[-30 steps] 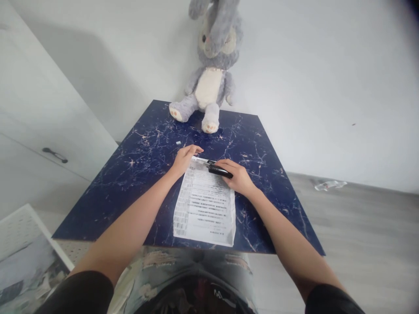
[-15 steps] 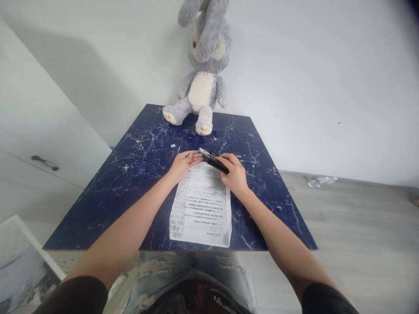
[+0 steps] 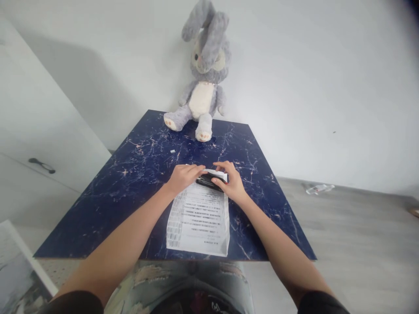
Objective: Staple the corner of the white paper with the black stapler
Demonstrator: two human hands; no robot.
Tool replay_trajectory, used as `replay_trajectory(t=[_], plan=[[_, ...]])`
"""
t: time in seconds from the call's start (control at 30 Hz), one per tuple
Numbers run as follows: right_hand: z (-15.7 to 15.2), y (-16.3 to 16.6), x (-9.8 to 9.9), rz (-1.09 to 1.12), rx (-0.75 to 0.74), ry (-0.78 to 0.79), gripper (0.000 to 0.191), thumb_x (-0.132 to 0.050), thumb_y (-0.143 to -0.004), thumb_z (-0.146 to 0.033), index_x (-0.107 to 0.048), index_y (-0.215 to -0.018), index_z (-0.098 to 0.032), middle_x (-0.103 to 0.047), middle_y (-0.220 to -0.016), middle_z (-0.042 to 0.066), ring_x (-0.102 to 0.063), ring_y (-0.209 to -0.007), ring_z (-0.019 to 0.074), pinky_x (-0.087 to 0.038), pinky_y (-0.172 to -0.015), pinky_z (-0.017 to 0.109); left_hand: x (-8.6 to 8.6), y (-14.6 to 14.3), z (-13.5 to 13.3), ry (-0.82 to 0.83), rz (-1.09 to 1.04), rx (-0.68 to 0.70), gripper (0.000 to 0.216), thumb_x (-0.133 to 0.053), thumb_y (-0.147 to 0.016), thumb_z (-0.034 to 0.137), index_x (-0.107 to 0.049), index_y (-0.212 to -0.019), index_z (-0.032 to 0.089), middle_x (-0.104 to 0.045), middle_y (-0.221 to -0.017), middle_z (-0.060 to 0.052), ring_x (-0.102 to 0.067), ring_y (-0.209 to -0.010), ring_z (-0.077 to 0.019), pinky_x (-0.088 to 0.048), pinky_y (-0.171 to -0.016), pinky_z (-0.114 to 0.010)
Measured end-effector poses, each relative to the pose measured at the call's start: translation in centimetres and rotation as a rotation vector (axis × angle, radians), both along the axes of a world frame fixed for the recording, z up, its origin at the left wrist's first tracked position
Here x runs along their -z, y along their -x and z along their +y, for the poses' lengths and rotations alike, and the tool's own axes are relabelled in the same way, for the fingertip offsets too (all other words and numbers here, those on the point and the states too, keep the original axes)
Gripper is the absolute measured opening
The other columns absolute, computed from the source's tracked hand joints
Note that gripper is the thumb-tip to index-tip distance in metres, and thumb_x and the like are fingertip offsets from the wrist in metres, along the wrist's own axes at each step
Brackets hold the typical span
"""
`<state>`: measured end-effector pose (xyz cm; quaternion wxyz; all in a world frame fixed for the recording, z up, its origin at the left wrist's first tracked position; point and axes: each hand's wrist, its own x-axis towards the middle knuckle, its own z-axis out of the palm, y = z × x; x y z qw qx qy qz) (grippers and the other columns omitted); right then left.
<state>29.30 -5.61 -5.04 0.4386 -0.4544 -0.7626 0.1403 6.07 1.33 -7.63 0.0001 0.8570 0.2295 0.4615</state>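
A stack of printed white paper sheets (image 3: 198, 220) lies on the dark blue marbled table (image 3: 131, 174), near its front edge. A black stapler (image 3: 207, 181) sits at the far end of the sheets, under a lifted paper edge. My left hand (image 3: 183, 176) rests at the far left corner of the paper with curled fingers touching the stapler. From the right, my right hand (image 3: 229, 181) covers the stapler, fingers bent over it and the lifted paper edge.
A grey and cream plush rabbit (image 3: 203, 74) sits at the table's far edge against the white wall. A small white scrap (image 3: 172, 151) lies on the table. A white cabinet with a dark handle (image 3: 41, 165) stands left. A clear plastic item (image 3: 317, 188) lies on the floor.
The stapler, held up above the paper's far end half a second ago, is now down on that end. Both hands have closed in around it.
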Motion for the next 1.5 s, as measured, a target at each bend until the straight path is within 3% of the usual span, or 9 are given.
replay_trajectory(t=[0.13, 0.5, 0.63, 0.77, 0.9, 1.1, 1.23, 1.37, 1.5], plan=[[-0.7, 1.0, -0.4, 0.137, -0.092, 0.002, 0.025, -0.071, -0.096, -0.043, -0.072, -0.114, -0.026, -0.071, -0.098, 0.006, -0.064, -0.091, 0.0225, -0.054, -0.084, 0.040, -0.3, 0.1, -0.2, -0.208, 0.100, 0.070, 0.014, -0.064, -0.101, 0.030, -0.072, -0.103, 0.019, -0.078, -0.084, -0.003, -0.074, -0.073, -0.0145, -0.055, -0.068, -0.025], [-0.5, 0.9, -0.1, 0.168, -0.034, 0.028, 0.014, -0.068, -0.096, -0.034, -0.077, -0.092, -0.023, -0.074, -0.093, 0.006, -0.066, -0.088, 0.0215, -0.054, -0.083, 0.039, -0.1, -0.2, -0.4, -0.187, 0.088, 0.128, 0.026, -0.061, -0.101, 0.043, -0.071, -0.096, 0.020, -0.074, -0.080, -0.003, -0.069, -0.068, -0.0135, -0.053, -0.067, -0.026], [1.1, -2.2, 1.0, 0.164, 0.338, 0.141, 0.021, -0.068, -0.090, -0.038, -0.079, -0.089, -0.021, -0.078, -0.088, 0.006, -0.067, -0.077, 0.0217, -0.054, -0.077, 0.037, 0.5, 2.0, 2.1, 0.029, -0.051, -0.252, 0.030, -0.048, -0.106, 0.033, -0.072, -0.093, 0.020, -0.074, -0.084, -0.007, -0.069, -0.076, -0.0175, -0.054, -0.076, -0.030], [3.1, -6.8, 3.0, 0.056, 0.558, 0.339, 0.017, -0.069, -0.079, -0.033, -0.080, -0.077, -0.019, -0.080, -0.083, 0.007, -0.074, -0.080, 0.0266, -0.055, -0.080, 0.038, 1.9, 4.7, 5.4, 0.357, -0.005, -0.668, 0.032, -0.053, -0.100, 0.027, -0.070, -0.127, 0.018, -0.066, -0.133, -0.021, -0.061, -0.123, -0.0361, -0.048, -0.101, -0.051], [4.0, -8.9, 3.9, 0.008, 0.655, 0.413, 0.017, -0.070, -0.077, -0.032, -0.081, -0.077, -0.019, -0.080, -0.084, 0.010, -0.077, -0.086, 0.0304, -0.056, -0.083, 0.038, 3.2, 5.6, 6.7, 0.486, 0.120, -0.656, 0.039, -0.055, -0.096, 0.024, -0.070, -0.132, 0.025, -0.060, -0.147, -0.017, -0.047, -0.139, -0.0422, -0.035, -0.111, -0.066], [3.8, -8.0, 3.9, 0.050, 0.678, 0.330, 0.030, -0.065, -0.084, -0.036, -0.079, -0.101, -0.016, -0.080, -0.085, 0.010, -0.076, -0.082, 0.0271, -0.056, -0.085, 0.039, 2.3, 5.7, 6.1, 0.519, 0.079, -0.602, 0.027, -0.057, -0.091, 0.013, -0.080, -0.101, 0.023, -0.076, -0.107, -0.014, -0.067, -0.107, -0.0330, -0.047, -0.100, -0.049], [2.8, -5.9, 2.9, 0.073, 0.569, 0.187, 0.029, -0.061, -0.090, -0.039, -0.075, -0.102, -0.017, -0.077, -0.087, 0.009, -0.070, -0.075, 0.0229, -0.055, -0.079, 0.036, 2.0, 5.3, 5.8, 0.498, -0.060, -0.495, 0.030, -0.058, -0.090, 0.010, -0.079, -0.108, 0.022, -0.074, -0.100, -0.010, -0.068, -0.095, -0.0259, -0.051, -0.096, -0.042], [1.1, -2.6, 1.2, 0.060, 0.177, 0.124, 0.036, -0.057, -0.098, -0.048, -0.070, -0.116, -0.019, -0.073, -0.101, 0.009, -0.068, -0.087, 0.0226, -0.055, -0.079, 0.036, 2.0, 3.9, 5.1, 0.526, -0.266, -0.286, 0.029, -0.059, -0.093, 0.018, -0.078, -0.115, 0.021, -0.071, -0.105, -0.008, -0.068, -0.089, -0.0195, -0.055, -0.091, -0.036], [0.1, -0.4, 1.1, -0.178, -0.122, 0.118, 0.052, -0.075, -0.089, -0.043, -0.061, -0.135, -0.023, -0.066, -0.119, 0.011, -0.064, -0.109, 0.0286, -0.054, -0.097, 0.045, 2.0, 2.5, 4.4, 0.683, -0.384, -0.111, 0.023, -0.065, -0.091, 0.028, -0.078, -0.108, 0.019, -0.073, -0.106, -0.009, -0.070, -0.090, -0.0184, -0.056, -0.088, -0.034]])
